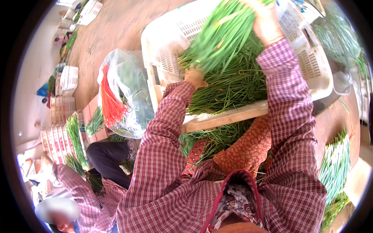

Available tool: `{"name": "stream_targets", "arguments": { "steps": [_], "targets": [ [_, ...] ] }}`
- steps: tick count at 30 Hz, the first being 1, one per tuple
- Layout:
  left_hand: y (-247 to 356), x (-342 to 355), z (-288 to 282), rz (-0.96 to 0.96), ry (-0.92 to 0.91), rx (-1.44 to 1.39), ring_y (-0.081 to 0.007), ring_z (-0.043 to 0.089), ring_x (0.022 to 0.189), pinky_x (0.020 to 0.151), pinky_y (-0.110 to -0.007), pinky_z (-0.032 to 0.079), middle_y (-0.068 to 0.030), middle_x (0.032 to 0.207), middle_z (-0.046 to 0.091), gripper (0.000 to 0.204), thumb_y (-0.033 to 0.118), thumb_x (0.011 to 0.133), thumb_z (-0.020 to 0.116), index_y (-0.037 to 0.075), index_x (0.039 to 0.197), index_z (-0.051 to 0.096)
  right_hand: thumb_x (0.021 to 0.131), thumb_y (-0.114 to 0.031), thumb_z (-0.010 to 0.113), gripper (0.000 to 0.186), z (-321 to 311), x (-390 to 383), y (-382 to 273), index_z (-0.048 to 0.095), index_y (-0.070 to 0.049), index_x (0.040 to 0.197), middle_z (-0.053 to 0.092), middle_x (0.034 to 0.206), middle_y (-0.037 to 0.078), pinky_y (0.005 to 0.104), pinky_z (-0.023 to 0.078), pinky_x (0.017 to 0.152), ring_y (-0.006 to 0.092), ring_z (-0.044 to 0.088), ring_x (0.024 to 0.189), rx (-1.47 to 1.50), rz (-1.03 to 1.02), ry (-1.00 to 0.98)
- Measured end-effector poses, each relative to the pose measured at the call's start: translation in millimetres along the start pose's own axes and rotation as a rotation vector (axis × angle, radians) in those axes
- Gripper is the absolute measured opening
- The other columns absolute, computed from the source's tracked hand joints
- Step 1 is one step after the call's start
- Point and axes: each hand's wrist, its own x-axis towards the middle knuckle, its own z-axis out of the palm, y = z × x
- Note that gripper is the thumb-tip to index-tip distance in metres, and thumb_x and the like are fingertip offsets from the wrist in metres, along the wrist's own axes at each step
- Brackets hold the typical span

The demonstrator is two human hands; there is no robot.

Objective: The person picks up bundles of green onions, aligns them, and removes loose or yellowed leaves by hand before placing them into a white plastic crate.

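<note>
A long bunch of green chives (225,37) slants over a white plastic crate, slightly blurred by motion. My right hand (267,25) is closed round its upper part near the top of the view, with some fingers hidden by the leaves. At the lower left end of the bunch, my left hand (195,76) grips the leaves, its fingertips partly covered. Under both hands, a thick layer of darker loose chives (229,91) fills the crate (210,123), whose near rim lies below my forearms.
Left of the crate stands a clear plastic bag (134,97) with a bundle of red ties (110,101) hanging on it. A co-worker (89,198) sits at the lower left beside crates (58,143) and greens. More chive bunches (336,171) lie at the right.
</note>
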Motion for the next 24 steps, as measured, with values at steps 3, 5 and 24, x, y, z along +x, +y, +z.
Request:
{"name": "stream_targets", "arguments": {
  "steps": [3,5,24],
  "targets": [
    [2.1,3.6,-5.0,-0.012,0.052,0.006,-0.0402,0.041,0.131,0.104,-0.056,0.037,-0.0164,0.139,0.048,0.090,0.042,0.075,0.077,0.019,0.148,0.032,0.089,-0.018,0.063,0.021,-36.5,-7.0,-66.9,0.065,-0.004,0.105,0.070,0.092,0.008,0.0355,0.058,0.077,0.0200,0.068,0.082,0.349,-0.029,0.120],
    [2.2,5.1,-9.4,-0.042,0.182,-0.009,-0.0364,0.049,0.124,0.099,-0.054,0.041,-0.0157,0.130,0.054,0.077,0.040,0.076,0.076,0.017,0.142,0.043,0.089,-0.022,0.063,0.022,-47.6,-27.3,-100.1,0.064,-0.003,0.100,0.070,0.088,0.010,0.0382,0.059,0.076,0.0228,0.069,0.077,0.496,-0.019,0.133],
    [185.3,-268.6,-64.2,1.045,-1.435,-2.030,-0.0385,0.049,0.122,0.097,-0.046,0.048,-0.0287,0.139,0.045,0.101,0.031,0.080,0.077,0.015,0.153,0.009,0.084,-0.029,0.066,0.047,35.3,-244.1,-132.5,0.048,-0.010,0.123,0.052,0.096,0.006,0.0443,0.047,0.095,0.0206,0.057,0.090,0.696,-0.014,0.131]
  ]
}}
